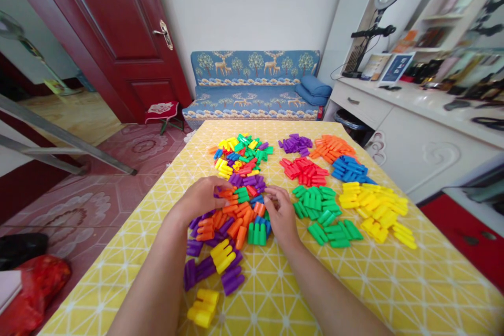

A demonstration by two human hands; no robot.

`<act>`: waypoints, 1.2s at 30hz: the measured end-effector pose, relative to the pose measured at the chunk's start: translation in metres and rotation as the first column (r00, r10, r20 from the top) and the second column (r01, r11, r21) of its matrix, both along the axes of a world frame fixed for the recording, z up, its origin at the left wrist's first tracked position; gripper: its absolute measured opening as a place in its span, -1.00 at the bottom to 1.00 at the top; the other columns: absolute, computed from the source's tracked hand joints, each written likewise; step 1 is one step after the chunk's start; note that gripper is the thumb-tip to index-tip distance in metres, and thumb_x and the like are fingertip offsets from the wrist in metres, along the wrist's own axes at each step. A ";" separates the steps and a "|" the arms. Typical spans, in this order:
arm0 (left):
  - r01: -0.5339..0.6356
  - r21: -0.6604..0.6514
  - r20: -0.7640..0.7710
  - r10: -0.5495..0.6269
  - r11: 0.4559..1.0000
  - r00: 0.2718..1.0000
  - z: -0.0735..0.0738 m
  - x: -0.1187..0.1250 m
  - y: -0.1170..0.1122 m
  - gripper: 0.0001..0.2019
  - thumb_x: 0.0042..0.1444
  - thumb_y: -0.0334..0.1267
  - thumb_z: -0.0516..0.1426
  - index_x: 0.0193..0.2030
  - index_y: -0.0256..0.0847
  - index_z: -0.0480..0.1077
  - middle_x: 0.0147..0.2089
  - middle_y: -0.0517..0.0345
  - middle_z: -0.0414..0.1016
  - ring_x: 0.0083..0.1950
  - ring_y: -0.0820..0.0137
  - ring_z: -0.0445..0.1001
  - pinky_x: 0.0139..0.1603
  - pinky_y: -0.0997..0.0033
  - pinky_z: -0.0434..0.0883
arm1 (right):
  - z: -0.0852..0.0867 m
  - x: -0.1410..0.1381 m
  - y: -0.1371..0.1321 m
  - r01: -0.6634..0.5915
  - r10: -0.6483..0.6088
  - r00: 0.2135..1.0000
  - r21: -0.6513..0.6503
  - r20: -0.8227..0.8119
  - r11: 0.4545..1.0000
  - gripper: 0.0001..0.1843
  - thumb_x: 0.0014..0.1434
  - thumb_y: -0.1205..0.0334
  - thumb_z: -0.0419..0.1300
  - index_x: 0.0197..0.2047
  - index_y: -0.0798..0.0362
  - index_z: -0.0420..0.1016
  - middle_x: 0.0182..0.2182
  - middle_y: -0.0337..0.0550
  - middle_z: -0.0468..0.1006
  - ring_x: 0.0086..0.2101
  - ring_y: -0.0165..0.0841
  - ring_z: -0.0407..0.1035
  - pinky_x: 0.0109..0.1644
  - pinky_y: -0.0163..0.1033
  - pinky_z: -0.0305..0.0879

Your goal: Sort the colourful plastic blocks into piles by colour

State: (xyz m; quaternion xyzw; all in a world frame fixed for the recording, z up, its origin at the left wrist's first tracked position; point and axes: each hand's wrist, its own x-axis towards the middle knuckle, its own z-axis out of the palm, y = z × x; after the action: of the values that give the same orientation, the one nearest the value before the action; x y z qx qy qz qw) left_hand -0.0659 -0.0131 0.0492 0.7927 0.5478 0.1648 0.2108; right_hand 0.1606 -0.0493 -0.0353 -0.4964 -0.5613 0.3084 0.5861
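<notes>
A mixed pile of plastic building pieces (236, 215) in orange, purple, green, red and blue lies on the table between my hands. My left hand (205, 197) reaches over the pile's left side, thumb and fingers apart beside orange and purple pieces. On the right edge, my right hand (282, 215) has its fingers bent and apart next to blue pieces and a green piece (257, 233). No piece is plainly gripped in either hand. Nearer to me are a yellow piece (223, 256) on purple ones and another yellow piece (203, 307).
Right of my hands lie single-colour groups: green (315, 202), yellow (374, 207), red (304, 169), blue (350, 169), orange (334, 148) and purple (295, 144). A second mixed heap (242, 155) is farther back. Beyond the yellow-clothed table (271, 304) stands a blue sofa (255, 94).
</notes>
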 end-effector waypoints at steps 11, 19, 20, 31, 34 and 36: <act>0.044 0.142 -0.033 -0.040 0.989 0.999 -0.015 0.015 -0.012 -0.50 -0.18 -0.34 0.24 0.01 -0.07 0.49 -0.07 0.03 0.51 -0.07 0.17 0.47 -0.03 0.29 0.39 | 0.002 0.000 -0.002 -0.019 0.019 1.000 -0.002 0.017 1.000 -0.79 0.16 0.20 0.11 -0.19 0.02 0.52 -0.08 -0.03 0.40 -0.11 -0.26 0.35 -0.14 -0.16 0.39; -0.029 -0.159 0.637 0.125 0.987 0.761 -0.006 0.032 -0.015 -0.63 0.00 -0.06 0.22 -0.12 -0.28 0.48 -0.35 0.11 0.51 -0.40 0.40 0.43 -0.38 0.45 0.39 | 0.007 -0.001 -0.004 -0.030 0.027 0.996 0.036 0.090 0.999 -0.82 0.20 0.21 0.09 -0.21 0.01 0.51 -0.11 -0.04 0.42 -0.09 -0.25 0.34 -0.09 -0.15 0.36; 0.029 -0.225 0.706 0.142 0.974 0.694 -0.006 0.038 -0.017 -0.59 0.01 -0.03 0.22 -0.08 -0.27 0.46 -0.36 0.12 0.50 -0.43 0.42 0.42 -0.40 0.47 0.39 | 0.010 -0.002 -0.006 -0.032 0.025 0.994 0.062 0.105 0.998 -0.82 0.21 0.20 0.09 -0.19 0.01 0.50 -0.11 -0.05 0.42 -0.08 -0.25 0.33 -0.04 -0.13 0.34; 0.224 -0.349 0.798 0.163 0.910 0.581 -0.023 0.060 -0.023 -0.53 0.03 -0.04 0.23 0.05 -0.20 0.40 -0.28 0.13 0.51 -0.40 0.45 0.44 -0.37 0.49 0.41 | 0.021 -0.003 -0.018 -0.080 0.056 0.986 0.148 0.156 0.986 -0.72 0.18 0.13 0.17 -0.04 -0.04 0.45 -0.14 -0.13 0.48 -0.11 -0.26 0.36 0.01 -0.14 0.29; 0.232 -0.294 0.794 0.102 0.927 0.599 -0.024 0.061 -0.023 -0.57 -0.02 -0.09 0.28 -0.03 -0.23 0.41 -0.18 0.09 0.52 -0.32 0.43 0.49 -0.31 0.48 0.43 | 0.018 -0.004 -0.016 -0.053 0.039 0.989 0.094 0.144 0.994 -0.71 0.15 0.11 0.20 -0.06 -0.01 0.45 -0.20 -0.14 0.51 -0.20 -0.29 0.38 -0.08 -0.17 0.32; 0.195 -0.260 0.784 0.089 0.946 0.615 -0.026 0.060 -0.022 -0.60 -0.07 -0.12 0.31 -0.11 -0.25 0.41 -0.18 0.08 0.52 -0.27 0.40 0.51 -0.26 0.47 0.44 | 0.016 -0.005 -0.016 -0.038 0.029 0.991 0.067 0.134 0.997 -0.70 0.14 0.11 0.21 -0.06 -0.01 0.44 -0.22 -0.15 0.52 -0.23 -0.30 0.39 -0.10 -0.17 0.33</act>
State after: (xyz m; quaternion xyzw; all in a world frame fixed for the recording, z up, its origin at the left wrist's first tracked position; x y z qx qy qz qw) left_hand -0.0057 -0.0347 0.0227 0.6108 0.3946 0.3977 0.5595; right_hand 0.1556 -0.0653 -0.0195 -0.4856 -0.6176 0.2647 0.5592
